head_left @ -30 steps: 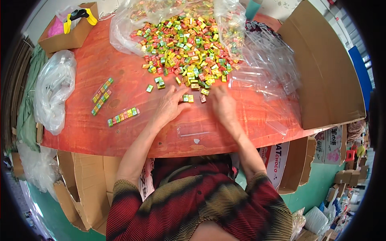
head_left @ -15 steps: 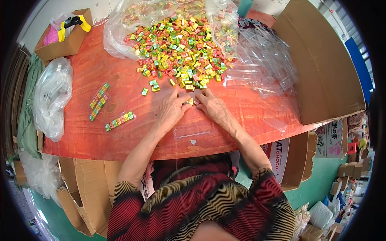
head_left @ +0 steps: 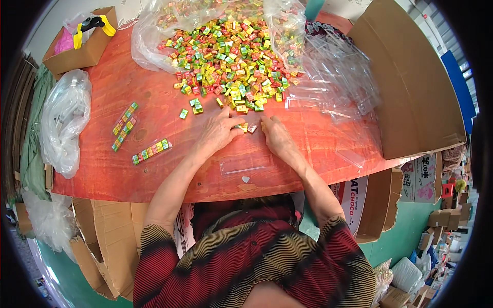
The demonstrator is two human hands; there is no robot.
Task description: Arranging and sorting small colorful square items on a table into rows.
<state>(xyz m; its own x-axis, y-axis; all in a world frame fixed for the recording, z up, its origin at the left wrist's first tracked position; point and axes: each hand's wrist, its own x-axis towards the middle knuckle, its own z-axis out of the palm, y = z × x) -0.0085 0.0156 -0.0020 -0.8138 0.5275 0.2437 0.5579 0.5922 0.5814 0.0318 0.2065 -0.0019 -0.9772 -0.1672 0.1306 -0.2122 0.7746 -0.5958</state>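
Observation:
Between my hands, close to the front of the pile, lie a few small wrapped candies point(head_left: 252, 128) in a short row. My left hand point(head_left: 218, 129) curls over the left end of this row, thumb and fingers closed around the yellow candies point(head_left: 241, 126) there. Just right of the row is my right hand point(head_left: 278, 136), its fingers bent, with a gap between thumb and forefinger and nothing seen in them. Beyond both hands spreads a large pile of red, yellow and green candies point(head_left: 233, 61), spilling from a clear plastic bag point(head_left: 149, 49).
Filled clear strips of candies point(head_left: 151, 151) lie at left, beside more strips point(head_left: 125, 126). An empty clear tray point(head_left: 244, 169) is near the front edge. Clear plastic trays point(head_left: 339, 77) heap at right against a cardboard box point(head_left: 411, 82). A small carton point(head_left: 82, 51) stands far left.
My right hand has drawn slightly right, away from the candies, uncovering the one at the row's right end. My left hand stays at the row.

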